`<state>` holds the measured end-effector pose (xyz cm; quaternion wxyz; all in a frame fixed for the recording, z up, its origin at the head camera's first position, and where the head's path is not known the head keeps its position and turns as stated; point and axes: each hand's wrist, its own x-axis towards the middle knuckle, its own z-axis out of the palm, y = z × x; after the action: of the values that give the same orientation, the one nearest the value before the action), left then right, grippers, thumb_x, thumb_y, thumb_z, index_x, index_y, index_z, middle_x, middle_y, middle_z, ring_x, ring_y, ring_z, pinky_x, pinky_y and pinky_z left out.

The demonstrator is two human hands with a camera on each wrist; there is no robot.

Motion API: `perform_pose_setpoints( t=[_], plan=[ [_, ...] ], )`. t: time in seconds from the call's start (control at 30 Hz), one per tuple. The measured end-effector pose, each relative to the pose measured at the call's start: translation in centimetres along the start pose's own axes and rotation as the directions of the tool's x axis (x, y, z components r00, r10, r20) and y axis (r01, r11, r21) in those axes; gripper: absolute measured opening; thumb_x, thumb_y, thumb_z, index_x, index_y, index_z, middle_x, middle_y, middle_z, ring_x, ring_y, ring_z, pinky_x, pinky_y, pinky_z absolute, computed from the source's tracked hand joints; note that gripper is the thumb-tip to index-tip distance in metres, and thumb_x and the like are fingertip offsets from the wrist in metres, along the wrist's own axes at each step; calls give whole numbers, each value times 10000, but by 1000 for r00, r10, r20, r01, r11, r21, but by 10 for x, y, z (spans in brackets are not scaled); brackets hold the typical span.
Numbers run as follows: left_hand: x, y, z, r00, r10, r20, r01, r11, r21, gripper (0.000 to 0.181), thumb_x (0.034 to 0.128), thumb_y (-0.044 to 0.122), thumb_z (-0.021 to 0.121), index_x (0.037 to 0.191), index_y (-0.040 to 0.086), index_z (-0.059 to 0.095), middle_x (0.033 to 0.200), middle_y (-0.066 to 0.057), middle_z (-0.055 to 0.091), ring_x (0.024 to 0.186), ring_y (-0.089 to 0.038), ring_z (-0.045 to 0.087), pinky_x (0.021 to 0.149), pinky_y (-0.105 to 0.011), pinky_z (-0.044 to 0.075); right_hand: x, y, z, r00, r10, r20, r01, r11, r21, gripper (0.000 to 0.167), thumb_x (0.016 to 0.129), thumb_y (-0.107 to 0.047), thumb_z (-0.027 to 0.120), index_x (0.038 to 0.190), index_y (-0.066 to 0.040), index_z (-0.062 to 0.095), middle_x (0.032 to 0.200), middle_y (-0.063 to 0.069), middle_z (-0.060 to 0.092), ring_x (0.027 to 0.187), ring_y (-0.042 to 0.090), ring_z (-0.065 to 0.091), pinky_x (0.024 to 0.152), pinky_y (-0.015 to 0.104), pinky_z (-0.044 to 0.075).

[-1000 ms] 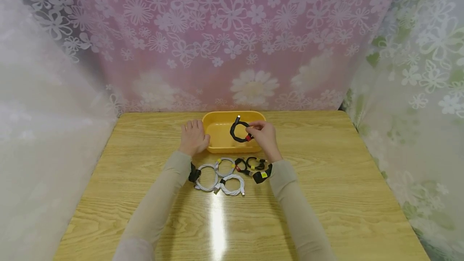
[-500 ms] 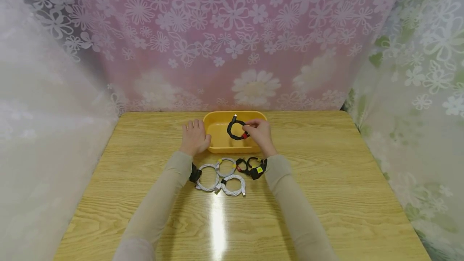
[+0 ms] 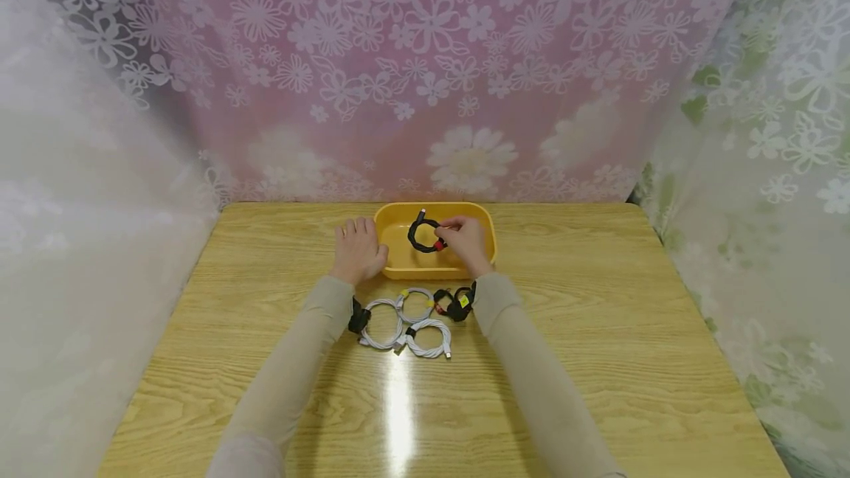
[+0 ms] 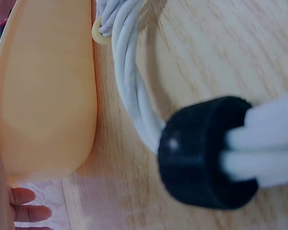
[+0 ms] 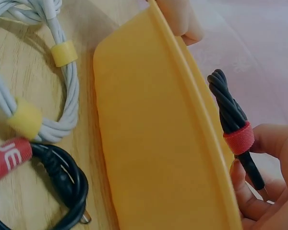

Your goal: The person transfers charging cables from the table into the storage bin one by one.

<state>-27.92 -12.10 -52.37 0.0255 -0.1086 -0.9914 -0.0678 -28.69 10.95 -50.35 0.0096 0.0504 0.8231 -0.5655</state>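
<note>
My right hand [image 3: 465, 240] pinches a coiled black USB cable [image 3: 413, 238] over the yellow plastic bin [image 3: 425, 274]. Its red strap [image 5: 240, 138] sits by the fingertips in the right wrist view, above the bin's rim. One plug end points upward. At the bin's left end my left hand [image 3: 356, 251] lies with fingers extended and thumb against the side. Just in front of the bin are coiled cables: a white one with yellow straps [image 5: 65, 53], a black one with a red strap [image 5: 72, 177], and a white one with a black strap [image 4: 209, 153].
Another white coiled cable [image 3: 380, 347] lies by the left wrist. The right wrist's black camera band [image 3: 460, 307] partly hides the black cables. The wooden table [image 3: 584, 360] meets a pink floral curtain [image 3: 319, 124] at the back, with pale curtains at both sides.
My right hand has moved left with the black cable, further over the bin. The right wrist band now covers more of the black cables. My left hand stays at the bin's left end.
</note>
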Motion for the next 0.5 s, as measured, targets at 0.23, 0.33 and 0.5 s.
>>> perform_pose_setpoints(
  t=[0.23, 0.33, 0.5],
  plan=[
    [2, -2, 4, 1000, -2, -5, 2, 1000, -4, 381, 982, 300, 419, 1167, -32, 443, 1128, -218, 452, 1060, -421, 400, 925, -560, 286, 5, 2, 11, 1000, 9, 18, -9, 1000, -12, 171, 868, -161, 725, 1000, -52, 733, 873, 91, 663, 748, 245, 603, 696, 369, 510],
    [3, -3, 6, 1000, -5, -2, 5, 1000, 8, 384, 985, 306, 416, 1174, -29, 436, 1128, -214, 446, 1063, -419, 399, 926, -555, 286, 7, 4, 15, 1000, 16, 25, -16, 1000, -14, 163, 868, -155, 724, 990, -47, 733, 890, 98, 675, 752, 244, 606, 708, 378, 514],
    [4, -3, 6, 1000, -6, 5, 6, 1000, 12, 366, 987, 299, 410, 1161, -23, 428, 1125, -212, 435, 1055, -415, 396, 919, -540, 292, 12, 6, 21, 999, 37, 39, -37, 999, -16, 147, 872, -137, 726, 977, -35, 729, 928, 114, 684, 773, 250, 619, 719, 373, 516]
  ],
)
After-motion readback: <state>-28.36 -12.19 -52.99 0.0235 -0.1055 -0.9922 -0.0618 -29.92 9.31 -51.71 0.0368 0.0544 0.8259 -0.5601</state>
